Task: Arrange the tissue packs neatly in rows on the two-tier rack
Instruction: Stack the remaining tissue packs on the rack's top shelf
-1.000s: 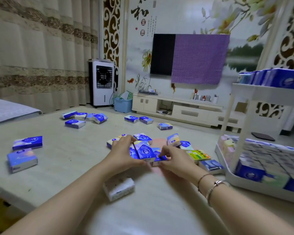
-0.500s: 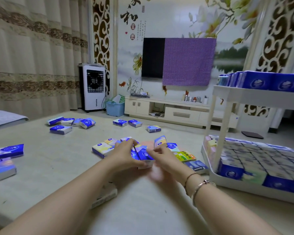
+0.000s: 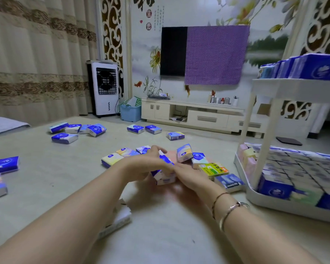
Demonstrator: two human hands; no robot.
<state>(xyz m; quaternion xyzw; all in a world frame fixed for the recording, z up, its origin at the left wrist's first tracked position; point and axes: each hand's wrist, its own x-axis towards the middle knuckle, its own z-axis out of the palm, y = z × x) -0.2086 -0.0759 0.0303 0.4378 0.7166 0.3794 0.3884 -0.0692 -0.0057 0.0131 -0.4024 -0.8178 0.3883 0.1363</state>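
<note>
Between both hands sits a small stack of blue-and-white tissue packs (image 3: 163, 176), at the middle of the floor. My left hand (image 3: 147, 162) curls over it from the left; my right hand (image 3: 187, 174) presses against its right side. More packs lie just beyond: a pale yellow one (image 3: 111, 159), an upright one (image 3: 184, 152), a yellow-green one (image 3: 212, 168) and a blue one (image 3: 229, 181). The white two-tier rack (image 3: 263, 128) stands at the right. Rows of packs fill its lower tray (image 3: 293, 168), and blue packs (image 3: 312, 67) line its upper shelf.
Loose packs lie scattered at the far left (image 3: 74, 130), at the back middle (image 3: 144, 129) and at the left edge (image 3: 3, 164). A white pack (image 3: 118, 220) lies under my left forearm. A fan cooler (image 3: 105, 88), a blue bin (image 3: 131, 111) and a TV cabinet (image 3: 194, 115) line the far wall.
My hands have closed in on the stack of packs and drawn it slightly nearer. The view has swung so the rack sits closer on the right.
</note>
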